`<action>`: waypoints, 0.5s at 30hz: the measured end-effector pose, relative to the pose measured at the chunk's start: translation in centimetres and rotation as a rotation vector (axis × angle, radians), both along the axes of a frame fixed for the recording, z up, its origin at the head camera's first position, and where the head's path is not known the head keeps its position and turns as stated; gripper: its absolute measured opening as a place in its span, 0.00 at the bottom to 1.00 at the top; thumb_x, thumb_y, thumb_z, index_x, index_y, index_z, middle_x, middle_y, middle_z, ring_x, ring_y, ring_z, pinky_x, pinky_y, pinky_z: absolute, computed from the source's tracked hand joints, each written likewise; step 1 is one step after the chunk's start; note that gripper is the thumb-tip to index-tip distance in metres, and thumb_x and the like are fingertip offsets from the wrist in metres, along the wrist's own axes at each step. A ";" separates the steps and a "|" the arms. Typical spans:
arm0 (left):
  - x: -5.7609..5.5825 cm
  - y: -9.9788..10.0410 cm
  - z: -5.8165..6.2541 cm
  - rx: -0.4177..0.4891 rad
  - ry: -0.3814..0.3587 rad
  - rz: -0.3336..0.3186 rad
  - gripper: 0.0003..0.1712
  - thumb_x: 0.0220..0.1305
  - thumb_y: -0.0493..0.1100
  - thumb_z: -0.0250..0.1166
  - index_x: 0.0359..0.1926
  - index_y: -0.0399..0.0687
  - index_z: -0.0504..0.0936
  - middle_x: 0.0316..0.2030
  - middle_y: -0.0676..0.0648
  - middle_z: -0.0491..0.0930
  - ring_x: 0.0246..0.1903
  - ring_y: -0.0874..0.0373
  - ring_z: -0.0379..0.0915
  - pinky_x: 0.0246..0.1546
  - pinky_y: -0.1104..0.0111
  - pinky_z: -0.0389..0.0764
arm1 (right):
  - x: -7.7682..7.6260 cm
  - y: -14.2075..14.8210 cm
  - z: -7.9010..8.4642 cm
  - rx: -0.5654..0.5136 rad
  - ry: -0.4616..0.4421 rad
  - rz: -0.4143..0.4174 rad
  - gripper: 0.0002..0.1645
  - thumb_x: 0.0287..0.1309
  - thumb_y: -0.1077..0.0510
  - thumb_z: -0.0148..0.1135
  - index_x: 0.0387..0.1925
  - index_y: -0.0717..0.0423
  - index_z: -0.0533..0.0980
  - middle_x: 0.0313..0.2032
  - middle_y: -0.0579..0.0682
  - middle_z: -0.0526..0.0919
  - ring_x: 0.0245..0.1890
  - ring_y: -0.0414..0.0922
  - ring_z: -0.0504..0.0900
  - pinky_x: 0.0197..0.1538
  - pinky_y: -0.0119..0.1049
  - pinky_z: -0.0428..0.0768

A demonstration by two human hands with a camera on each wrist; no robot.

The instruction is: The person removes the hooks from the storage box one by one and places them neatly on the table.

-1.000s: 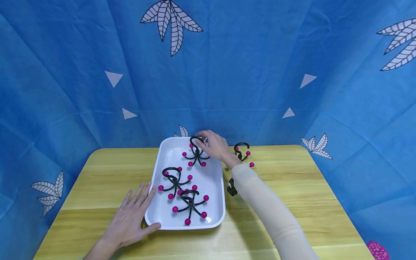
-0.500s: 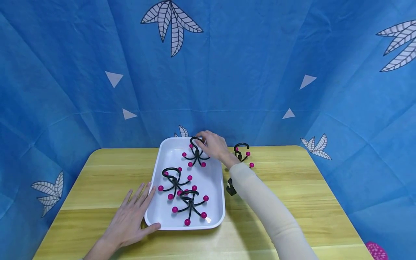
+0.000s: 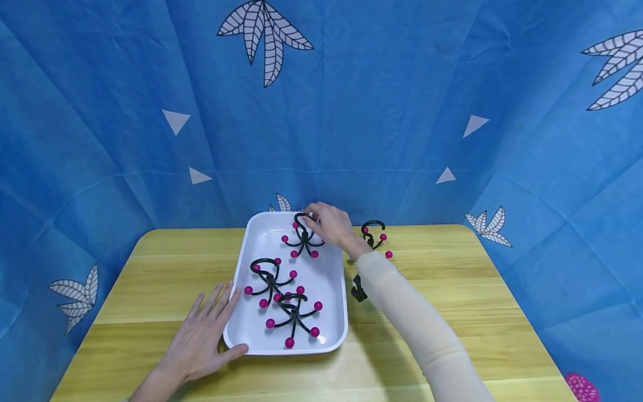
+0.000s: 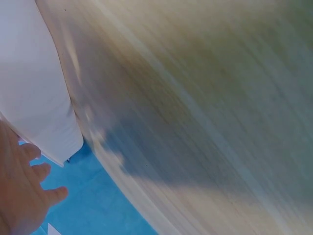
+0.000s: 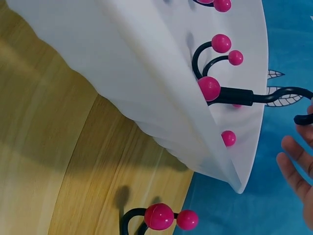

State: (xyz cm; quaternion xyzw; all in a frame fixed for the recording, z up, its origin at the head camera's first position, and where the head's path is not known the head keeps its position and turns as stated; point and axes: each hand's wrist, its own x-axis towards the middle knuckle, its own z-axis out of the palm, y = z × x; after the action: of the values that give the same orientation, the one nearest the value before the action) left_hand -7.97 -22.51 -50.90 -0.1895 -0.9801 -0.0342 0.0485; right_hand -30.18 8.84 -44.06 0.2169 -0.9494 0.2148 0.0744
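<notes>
In the head view, a white tray [image 3: 329, 273] holds 3 black multi-claw hanger hooks with pink ball tips. My right hand [image 3: 331, 226] pinches the curved top of the far hook [image 3: 304, 239], which stands with its claws on the tray floor. The right wrist view shows that hook's stem [image 5: 237, 96] and other fingers [image 5: 293, 164] spread below the curve; the pinch itself is mostly cut off. The two nearer hooks, one at left [image 3: 271, 280] and one in front [image 3: 294, 314], stand close together. My left hand [image 3: 201, 340] lies with straight fingers against the tray's left rim.
Right of the tray, another hook [image 3: 370, 241] stands on the wooden table [image 3: 467, 301], partly behind my right arm. A black hook end [image 3: 358, 291] shows beside the sleeve [image 3: 417, 324]. Blue patterned cloth [image 3: 382, 123] hangs behind the table.
The top of the far hook sits very slightly lower than a second ago, still at my right fingers. My left hand and the tray have not visibly moved.
</notes>
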 end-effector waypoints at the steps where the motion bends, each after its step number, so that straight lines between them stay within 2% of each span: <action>1: 0.0 0.0 0.0 0.003 -0.001 0.000 0.67 0.56 0.85 0.58 0.84 0.49 0.57 0.84 0.40 0.55 0.82 0.37 0.52 0.81 0.38 0.56 | 0.0 0.0 0.0 0.000 0.001 0.001 0.17 0.76 0.43 0.59 0.55 0.44 0.84 0.40 0.46 0.86 0.33 0.43 0.81 0.30 0.32 0.77; 9: 0.0 0.0 -0.1 -0.003 0.001 -0.003 0.66 0.56 0.85 0.58 0.83 0.49 0.57 0.84 0.41 0.54 0.83 0.37 0.52 0.82 0.38 0.55 | 0.4 0.5 0.1 0.005 0.011 0.015 0.16 0.76 0.43 0.60 0.55 0.44 0.85 0.38 0.45 0.85 0.30 0.42 0.79 0.27 0.31 0.74; 15: 0.1 0.1 -0.1 0.001 0.001 0.002 0.67 0.56 0.85 0.58 0.83 0.49 0.57 0.84 0.41 0.55 0.83 0.38 0.52 0.82 0.39 0.54 | 0.9 0.8 0.2 -0.004 0.008 0.027 0.15 0.76 0.43 0.59 0.53 0.42 0.85 0.37 0.44 0.84 0.31 0.42 0.79 0.29 0.32 0.74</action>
State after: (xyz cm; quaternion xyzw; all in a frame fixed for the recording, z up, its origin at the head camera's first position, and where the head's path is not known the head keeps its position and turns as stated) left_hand -7.91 -22.43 -50.96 -0.1884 -0.9803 -0.0345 0.0491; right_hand -29.32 9.66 -43.91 0.2306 -0.9456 0.2169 0.0756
